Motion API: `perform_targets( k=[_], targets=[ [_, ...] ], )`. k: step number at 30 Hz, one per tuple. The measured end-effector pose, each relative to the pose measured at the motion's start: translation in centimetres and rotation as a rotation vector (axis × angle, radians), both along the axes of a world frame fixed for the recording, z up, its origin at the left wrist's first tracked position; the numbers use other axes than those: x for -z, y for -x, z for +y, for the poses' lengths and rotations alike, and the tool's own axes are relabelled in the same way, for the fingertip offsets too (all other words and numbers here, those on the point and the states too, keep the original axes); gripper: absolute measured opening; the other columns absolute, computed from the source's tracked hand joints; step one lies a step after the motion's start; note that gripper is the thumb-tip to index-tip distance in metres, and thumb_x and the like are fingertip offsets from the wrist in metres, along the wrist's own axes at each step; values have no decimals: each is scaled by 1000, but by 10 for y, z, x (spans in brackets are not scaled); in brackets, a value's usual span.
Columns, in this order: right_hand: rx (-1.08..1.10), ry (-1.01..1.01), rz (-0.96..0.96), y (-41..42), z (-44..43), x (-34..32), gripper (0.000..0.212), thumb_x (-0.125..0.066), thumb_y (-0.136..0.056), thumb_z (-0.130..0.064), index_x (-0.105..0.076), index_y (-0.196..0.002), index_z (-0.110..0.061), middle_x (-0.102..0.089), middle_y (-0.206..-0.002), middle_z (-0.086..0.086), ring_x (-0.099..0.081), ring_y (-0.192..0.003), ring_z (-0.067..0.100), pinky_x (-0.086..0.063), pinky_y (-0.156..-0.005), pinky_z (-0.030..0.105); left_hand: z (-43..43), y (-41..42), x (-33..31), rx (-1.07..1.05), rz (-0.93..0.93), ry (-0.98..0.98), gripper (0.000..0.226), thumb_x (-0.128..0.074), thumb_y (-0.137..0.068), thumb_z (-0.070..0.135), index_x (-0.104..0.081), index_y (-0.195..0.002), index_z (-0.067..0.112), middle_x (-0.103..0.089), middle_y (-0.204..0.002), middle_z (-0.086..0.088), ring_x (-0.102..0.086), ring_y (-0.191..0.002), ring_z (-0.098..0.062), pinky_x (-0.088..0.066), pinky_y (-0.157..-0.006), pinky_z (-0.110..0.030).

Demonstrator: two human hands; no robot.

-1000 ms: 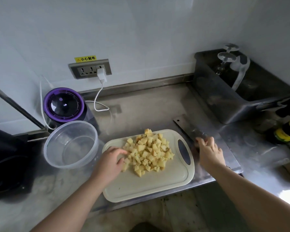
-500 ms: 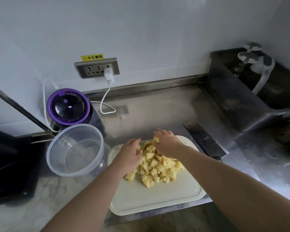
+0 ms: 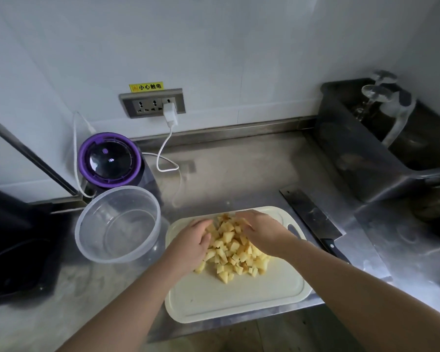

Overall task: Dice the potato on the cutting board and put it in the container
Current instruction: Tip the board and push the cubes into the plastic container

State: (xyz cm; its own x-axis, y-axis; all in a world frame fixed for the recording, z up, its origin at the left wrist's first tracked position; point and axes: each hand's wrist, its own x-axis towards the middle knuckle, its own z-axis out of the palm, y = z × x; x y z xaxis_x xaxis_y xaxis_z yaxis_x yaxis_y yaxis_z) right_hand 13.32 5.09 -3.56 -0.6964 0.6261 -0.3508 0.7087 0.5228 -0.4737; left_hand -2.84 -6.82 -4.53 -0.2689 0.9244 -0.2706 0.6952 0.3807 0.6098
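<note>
Potato dice [image 3: 235, 252] are all chopped and sitting in one heap on the upper half of the cutting board [image 3: 229, 298], lower middle of the frame. None of it is in the container [image 3: 117, 224] yet, which sits empty just left of the board. So by my read the cutting is done and this is the scooping step.

Left hand [image 3: 192, 243] is pushed up against the left side of the heap and right hand [image 3: 262, 233] is draped over the upper right side. Both look loosely cupped: fingers relaxed and a bit curved, pressing on the cubes, not clenched and not really pinching anything. Some fingertips are buried in the pile, so I can't see those.

Tips for doing this bit well, imo:
- bring the two palms together low against the board so the cubes get trapped between them and don't squirt out underneath
- take a modest handful, since small wet cubes probably slip
- carry it low and straight left over the rim, because the gap between board and tub is where bits would drop on the counter

The knife [image 3: 313, 219] is lying flat to the right of the board, clear of both hands, which is good.
</note>
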Motion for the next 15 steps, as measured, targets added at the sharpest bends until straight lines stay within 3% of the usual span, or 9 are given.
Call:
perform_targets(
  k=[3,6,8,10,13,15],
  targets=[
    [161,-36,109,-17,-1,-10,38,-43,-100,-17,-54,-137,-20,-57,-137,0,-54,-121,19,-40,-99,27,-15,2,-5,-65,-31,-77,39,-45,-100,19,-47,-139,19,-50,-137,7,-45,-129,-9,-34,-106,-21],
    [387,-48,206,-44,-5,-13,33,-45,-97,-8,-66,-122,-13,-67,-121,3,-63,-102,19,-48,-89,26,-32,2,-7,-188,-77,-128,28,-55,-95,12,-63,-121,16,-63,-112,6,-59,-104,-9,-46,-94,-24],
    [485,-55,103,-64,-9,-11,34,-41,-99,-8,-66,-121,-11,-68,-104,3,-61,-86,17,-48,-74,23,-43,1,-7,-303,-81,-104,20,-58,-93,9,-68,-110,15,-67,-107,4,-59,-95,-8,-43,-85,-20],
    [515,-40,-25,-83,-14,-4,32,-39,-103,-16,-63,-122,-8,-63,-87,2,-58,-72,15,-45,-60,20,-54,1,-2,-414,-94,-63,21,-58,-92,9,-67,-111,11,-67,-113,-2,-60,-100,-12,-40,-87,-20],
    [638,59,-69,-97,-17,7,26,-48,-97,-14,-63,-113,0,-65,-97,18,-62,-87,31,-46,-70,31,-66,4,12,-519,-125,79,34,-57,-92,17,-60,-125,9,-60,-125,-9,-58,-114,-25,-43,-97,-35],
    [699,97,-80,-97,-15,10,18,-48,-94,-9,-62,-98,2,-61,-83,16,-57,-76,29,-43,-65,30,-69,6,22,-562,-177,126,27,-55,-87,21,-64,-110,10,-64,-109,-13,-63,-99,-31,-50,-87,-44]
  ],
)
